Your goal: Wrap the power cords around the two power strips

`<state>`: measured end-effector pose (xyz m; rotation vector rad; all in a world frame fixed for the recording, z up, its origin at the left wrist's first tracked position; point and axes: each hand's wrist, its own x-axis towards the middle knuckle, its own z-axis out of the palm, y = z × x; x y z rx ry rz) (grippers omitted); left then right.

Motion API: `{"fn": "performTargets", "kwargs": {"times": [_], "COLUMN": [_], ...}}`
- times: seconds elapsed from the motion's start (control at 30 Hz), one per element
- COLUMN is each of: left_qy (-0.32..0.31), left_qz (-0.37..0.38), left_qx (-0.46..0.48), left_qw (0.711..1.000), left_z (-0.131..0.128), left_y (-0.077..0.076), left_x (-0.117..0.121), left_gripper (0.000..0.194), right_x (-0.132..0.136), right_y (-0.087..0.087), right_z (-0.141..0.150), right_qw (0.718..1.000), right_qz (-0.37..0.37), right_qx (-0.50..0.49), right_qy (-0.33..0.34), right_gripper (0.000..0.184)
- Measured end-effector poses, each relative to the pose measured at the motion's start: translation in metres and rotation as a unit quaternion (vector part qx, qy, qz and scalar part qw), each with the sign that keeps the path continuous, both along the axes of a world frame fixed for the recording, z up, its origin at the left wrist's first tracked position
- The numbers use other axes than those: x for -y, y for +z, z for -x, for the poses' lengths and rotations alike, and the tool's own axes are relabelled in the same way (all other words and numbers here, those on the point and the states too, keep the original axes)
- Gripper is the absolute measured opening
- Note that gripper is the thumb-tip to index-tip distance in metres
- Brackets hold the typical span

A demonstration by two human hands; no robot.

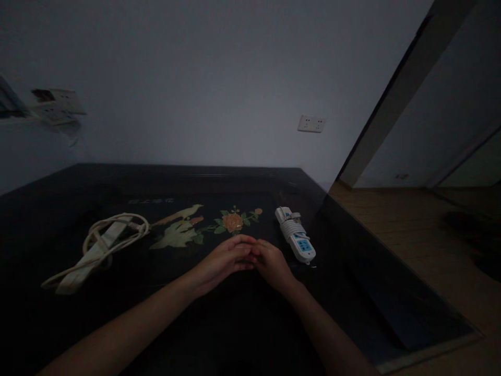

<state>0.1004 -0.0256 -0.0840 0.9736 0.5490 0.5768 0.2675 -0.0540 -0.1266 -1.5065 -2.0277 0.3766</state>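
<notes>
Over the dark table [242, 334], my left hand [225, 259] and my right hand [274, 265] meet at the fingers. The left fingers are stretched out and slightly apart. My right fingers are loosely bent against them and partly hidden. No object shows between the two hands. To the right of my right hand lies a white power strip [304, 249] with blue socket panels and its cord wound around it. Farther off, left of my left hand, another white power strip [76, 274] lies under loose loops of its pale cord [143, 227].
A flower and bird picture [233, 223] decorates the tabletop. Behind it rises a pale wall [203, 94] with a wall socket [311, 124]; more socket plates [68, 100] are at the left. Beyond the table's right edge is a wooden floor [395, 230]. The room is dim.
</notes>
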Motion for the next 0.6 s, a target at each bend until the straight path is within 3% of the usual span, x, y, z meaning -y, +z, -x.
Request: {"fn": "performTargets", "kwargs": {"times": [0.13, 0.2, 0.27, 0.33, 0.4, 0.43, 0.5, 0.6], "left_qy": [0.03, 0.078, 0.161, 0.256, 0.341, 0.375, 0.431, 0.527], "left_qz": [-0.084, -0.154, -0.242, -0.346, -0.442, -0.473, -0.483, -0.424], "left_qx": [0.023, 0.012, -0.035, -0.118, -0.224, -0.276, -0.356, -0.381], "left_qw": [0.996, 0.985, 0.956, 0.895, 0.799, 0.748, 0.674, 0.63], "left_z": [0.011, 0.023, 0.044, 0.075, 0.112, 0.132, 0.171, 0.224], "left_y": [0.016, 0.019, 0.02, 0.021, 0.023, 0.023, 0.022, 0.013], "left_x": [0.0, -0.004, -0.013, -0.022, -0.028, -0.03, -0.033, -0.04], "left_gripper": [0.026, 0.028, 0.031, 0.032, 0.032, 0.031, 0.03, 0.031], "right_x": [0.003, 0.003, 0.004, 0.004, 0.004, 0.004, 0.004, 0.001], "right_y": [-0.003, -0.002, -0.002, -0.005, -0.009, -0.012, -0.018, -0.025], "right_z": [0.006, 0.007, 0.009, 0.01, 0.012, 0.013, 0.014, 0.014], "right_qw": [0.999, 0.997, 0.996, 0.996, 0.995, 0.994, 0.994, 0.993], "right_qz": [0.024, 0.045, 0.065, 0.07, 0.068, 0.066, 0.059, 0.06], "right_qx": [0.0, 0.005, 0.013, 0.011, 0.002, 0.0, -0.012, -0.047], "right_qy": [0.043, 0.058, 0.055, 0.059, 0.077, 0.085, 0.094, 0.091], "right_gripper": [0.017, 0.016, 0.016, 0.017, 0.018, 0.018, 0.019, 0.018]}}
